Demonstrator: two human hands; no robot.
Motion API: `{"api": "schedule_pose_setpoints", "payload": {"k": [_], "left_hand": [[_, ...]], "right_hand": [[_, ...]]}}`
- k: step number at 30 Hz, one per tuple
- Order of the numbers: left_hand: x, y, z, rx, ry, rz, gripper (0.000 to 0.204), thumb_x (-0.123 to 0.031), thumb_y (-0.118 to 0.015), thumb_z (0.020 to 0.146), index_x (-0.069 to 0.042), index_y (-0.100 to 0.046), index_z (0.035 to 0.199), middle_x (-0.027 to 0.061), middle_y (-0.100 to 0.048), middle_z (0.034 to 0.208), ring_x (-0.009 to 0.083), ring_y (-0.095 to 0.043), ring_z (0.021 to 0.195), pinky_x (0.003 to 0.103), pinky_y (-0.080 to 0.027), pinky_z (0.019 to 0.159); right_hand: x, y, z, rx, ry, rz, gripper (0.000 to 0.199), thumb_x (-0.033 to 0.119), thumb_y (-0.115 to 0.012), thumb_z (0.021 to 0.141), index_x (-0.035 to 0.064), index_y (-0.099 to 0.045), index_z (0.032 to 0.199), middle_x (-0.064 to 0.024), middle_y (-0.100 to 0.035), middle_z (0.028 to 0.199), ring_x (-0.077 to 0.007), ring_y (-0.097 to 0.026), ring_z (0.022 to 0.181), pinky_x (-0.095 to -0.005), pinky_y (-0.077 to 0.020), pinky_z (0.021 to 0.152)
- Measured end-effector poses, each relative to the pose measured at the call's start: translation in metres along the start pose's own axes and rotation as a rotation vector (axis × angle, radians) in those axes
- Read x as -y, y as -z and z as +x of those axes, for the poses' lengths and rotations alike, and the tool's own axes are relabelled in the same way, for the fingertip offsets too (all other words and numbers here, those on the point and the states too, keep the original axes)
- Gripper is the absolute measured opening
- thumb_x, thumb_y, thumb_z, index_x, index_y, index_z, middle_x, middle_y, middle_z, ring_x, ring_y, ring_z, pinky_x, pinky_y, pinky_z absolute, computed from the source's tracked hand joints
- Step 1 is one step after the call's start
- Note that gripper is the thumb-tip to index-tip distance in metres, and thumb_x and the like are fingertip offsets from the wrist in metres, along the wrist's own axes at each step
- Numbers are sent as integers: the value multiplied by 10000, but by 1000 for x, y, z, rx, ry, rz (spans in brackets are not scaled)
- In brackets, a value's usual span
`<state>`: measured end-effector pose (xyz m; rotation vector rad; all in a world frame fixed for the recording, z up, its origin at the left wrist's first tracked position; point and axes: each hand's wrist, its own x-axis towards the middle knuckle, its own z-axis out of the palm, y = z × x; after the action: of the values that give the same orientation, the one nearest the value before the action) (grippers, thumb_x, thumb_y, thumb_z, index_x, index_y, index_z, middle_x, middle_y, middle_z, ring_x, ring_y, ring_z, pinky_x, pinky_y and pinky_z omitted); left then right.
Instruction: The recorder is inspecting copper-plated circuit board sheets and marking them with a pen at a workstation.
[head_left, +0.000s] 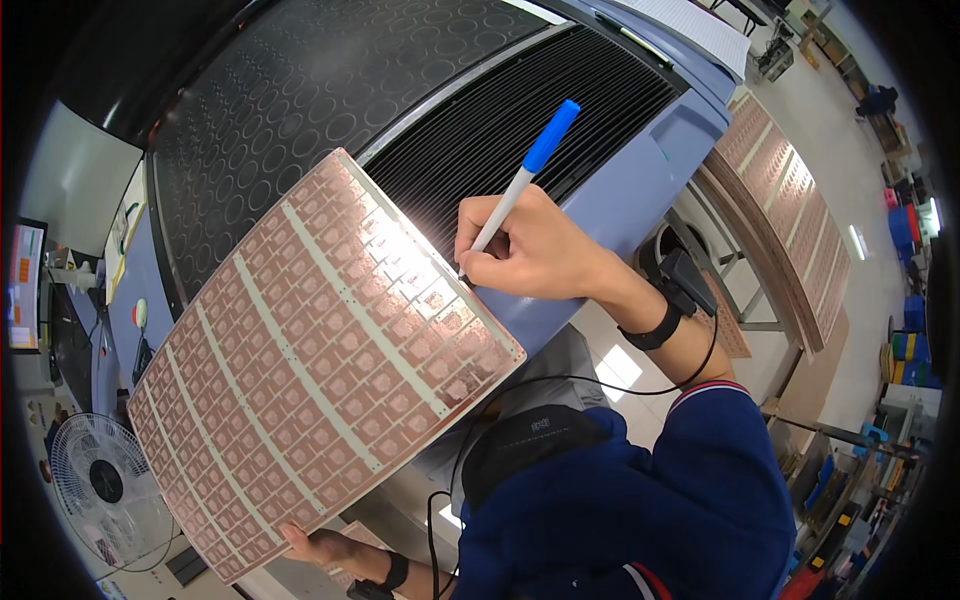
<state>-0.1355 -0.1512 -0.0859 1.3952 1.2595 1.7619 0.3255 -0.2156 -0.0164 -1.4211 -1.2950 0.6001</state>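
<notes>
At the far left of the frame, a lit monitor point(24, 285) shows coloured blocks, too small to read, and below it at lower left a white fan point(105, 480) with a dark hub stands partly behind a large board's edge. That board point(310, 390), copper-coloured with pale stripes and rows of small repeated shapes, slants from the lower left to the middle of the frame, hiding part of the machine behind it. At the bottom, left of centre, the left hand point(318, 548) is closed on the board's lower edge, thumb on top; its grip underneath is hidden. Across the upper left spreads a black surface point(310, 100) patterned with circles, and right of it, at upper centre, a black slatted panel point(530, 110) set in a blue-grey machine point(620, 220). Just right of centre, the right hand point(535, 250) is clamped on a white pen point(520, 182) with a blue end, its tip at the board's upper right edge; hand and pen block part of the slats. Below, at lower centre, a black item point(540, 440) bears a small pale mark, illegible here. A black wristband point(655, 325) circles the right wrist, with a thin cable point(600, 382) trailing below it. Farther right, a stack of similar boards point(785, 220) leans beyond the machine, and at the right rim shelves point(850, 510) hold coloured goods.
</notes>
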Motion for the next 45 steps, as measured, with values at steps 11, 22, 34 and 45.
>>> {"api": "schedule_pose_setpoints", "payload": {"k": [11,22,34,45], "left_hand": [[-6,-2,-1,18,17,10,509,-271,-547,932,144,-548,1226,191,-561,1294,254,-509,1218,419,-348,1071],[-18,-24,-5,25,-29,28,586,-274,-585,927,139,-481,1328,199,-516,1370,260,-499,1249,432,-345,1091],[-68,23,-15,243,274,-1010,706,45,-503,844,24,-282,1514,250,-444,1466,375,-482,1340,553,-381,1141],[-26,305,-166,-494,179,-863,253,-196,-479,1064,-18,-644,1135,109,-703,1112,186,-686,1018,305,-605,906]], "right_hand": [[0,-4,-2,-31,59,-56,138,105,-627,753,-30,-635,733,-74,-536,530,-151,-518,471,-288,-394,479],[5,7,-3,78,-19,-25,105,100,-653,760,-2,-646,737,-60,-585,589,-125,-550,546,-272,-415,522],[-37,4,-10,-244,-1,567,80,64,-667,855,8,-610,858,-66,-592,773,-104,-535,642,-224,-414,557],[-46,35,-12,-196,3,407,147,122,-655,884,21,-552,855,-96,-551,809,-139,-502,725,-239,-404,640]]}}
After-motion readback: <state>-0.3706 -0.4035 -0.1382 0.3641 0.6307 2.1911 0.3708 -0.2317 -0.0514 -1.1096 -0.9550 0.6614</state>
